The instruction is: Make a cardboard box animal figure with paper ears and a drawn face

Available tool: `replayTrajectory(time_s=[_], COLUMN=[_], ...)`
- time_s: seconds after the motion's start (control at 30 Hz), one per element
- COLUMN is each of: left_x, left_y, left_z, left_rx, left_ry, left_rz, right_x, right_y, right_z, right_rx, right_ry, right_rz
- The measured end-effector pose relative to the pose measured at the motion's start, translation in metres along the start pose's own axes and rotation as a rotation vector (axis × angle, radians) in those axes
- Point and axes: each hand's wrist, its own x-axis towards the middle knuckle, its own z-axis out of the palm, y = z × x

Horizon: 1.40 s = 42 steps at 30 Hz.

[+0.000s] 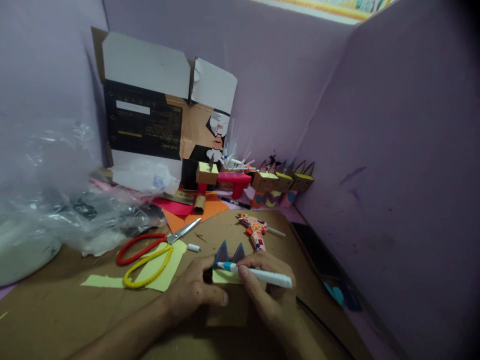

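My left hand (195, 292) grips a small cardboard box figure (228, 310) with a yellow top and two blue pointed ears (229, 253), holding it down on the brown cardboard work surface (56, 315). My right hand (272, 290) holds a white marker (258, 274) with a blue band, laid across the yellow top just below the ears. The marker's white cap (193, 247) lies a little to the left of the figure.
Scissors (150, 252) with red and yellow handles lie on yellow paper (165, 267) at left. A patterned glue gun (255, 230) lies behind the hands. Three finished eared box figures (281, 182) stand by the back wall, beside a cardboard box (161, 115). Plastic bags (56, 200) are heaped at left.
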Motion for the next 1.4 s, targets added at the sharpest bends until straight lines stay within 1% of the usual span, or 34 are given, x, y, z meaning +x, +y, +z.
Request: replayTrajectory(time_s=[0.1,0.23,0.3,0.47,0.6,0.77,0.9,1.0,1.1,1.17,1.3,1.4], left_x=[-0.0007,-0.0015,-0.0010,0.0002,-0.0003,-0.0003,-0.0004,-0.0013,-0.0021,-0.0023,-0.0013,-0.0003], left_y=[0.0031,0.0025,0.0004,-0.0035,-0.0029,-0.0015,0.0005,0.0023,0.0023,0.0017,0.0021,0.0023], left_z=[0.0007,0.0011,0.0011,0.0016,0.0019,0.0006,0.0006,0.0015,0.0021,0.0022,0.0016,0.0011], left_rx=[0.008,-0.056,-0.104,-0.137,-0.153,-0.097,-0.069,-0.075,-0.105,-0.121,-0.108,-0.090], left_ry=[0.001,-0.039,-0.060,-0.049,-0.055,-0.053,-0.023,-0.018,-0.050,-0.065,-0.046,-0.055], left_rz=[-0.012,0.007,0.012,0.021,0.021,0.034,0.024,0.035,0.011,0.006,0.034,0.037], right_x=[-0.0010,-0.0013,-0.0012,-0.0017,-0.0024,-0.0027,-0.0009,-0.0003,-0.0009,-0.0010,-0.0001,-0.0002], right_y=[0.0014,0.0036,0.0045,0.0072,0.0088,0.0056,0.0013,0.0010,0.0038,0.0054,0.0038,0.0012], right_z=[0.0000,-0.0011,-0.0013,0.0003,0.0018,0.0004,-0.0015,-0.0015,-0.0003,0.0005,0.0004,0.0009], right_rx=[0.026,0.062,0.066,0.049,0.043,0.012,0.001,0.009,0.024,0.032,-0.019,-0.024], right_ry=[0.018,0.149,0.183,0.152,0.157,0.120,0.082,0.106,0.166,0.181,0.132,0.112], right_rz=[0.016,0.041,0.039,0.021,0.019,0.027,0.033,0.043,0.058,0.066,0.055,0.053])
